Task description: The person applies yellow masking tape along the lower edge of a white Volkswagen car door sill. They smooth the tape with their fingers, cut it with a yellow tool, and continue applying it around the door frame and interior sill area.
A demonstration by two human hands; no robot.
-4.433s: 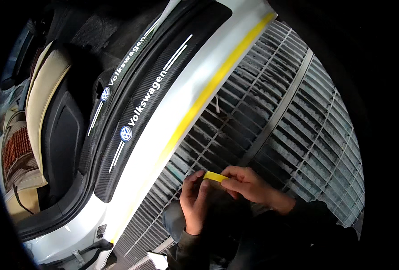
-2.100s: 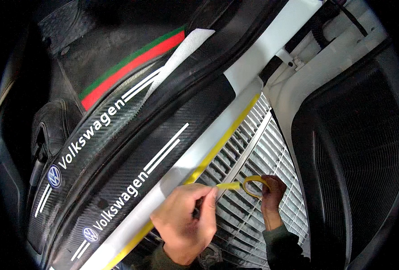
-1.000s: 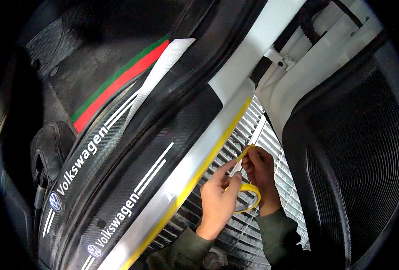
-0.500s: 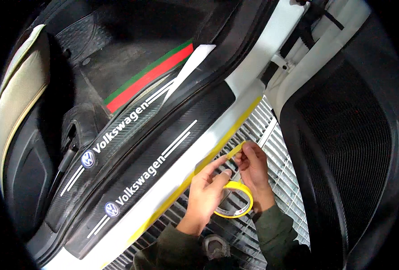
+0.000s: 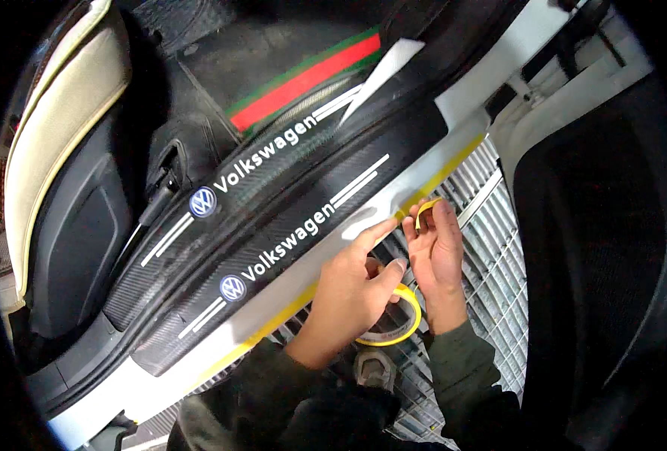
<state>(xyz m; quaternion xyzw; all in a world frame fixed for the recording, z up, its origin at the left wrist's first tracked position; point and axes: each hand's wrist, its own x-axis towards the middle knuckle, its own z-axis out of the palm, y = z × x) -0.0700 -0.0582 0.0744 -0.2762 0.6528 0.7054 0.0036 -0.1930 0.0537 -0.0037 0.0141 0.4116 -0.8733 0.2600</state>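
My left hand is curled round a roll of yellow tape, with its index finger stretched toward the car's white door sill. Between the fingertips of my right hand is a short, curled strip of yellow tape. Both hands are close together just outside the sill. A line of yellow tape runs along the sill's outer edge, partly hidden behind my hands. Black carbon-patterned trim with white lettering and a round emblem covers the sill's upper face.
A slim white strip lies across the inner trim. Beyond are a floor mat with a red and green band and a cream-edged seat. The dark open door stands at right. Below are metal grating and a shoe.
The view has shifted, so the car sits lower left to upper right differently. The tape strip, earlier straight between both hands, now curls in my right fingers. My left index finger has stretched farther toward the sill.
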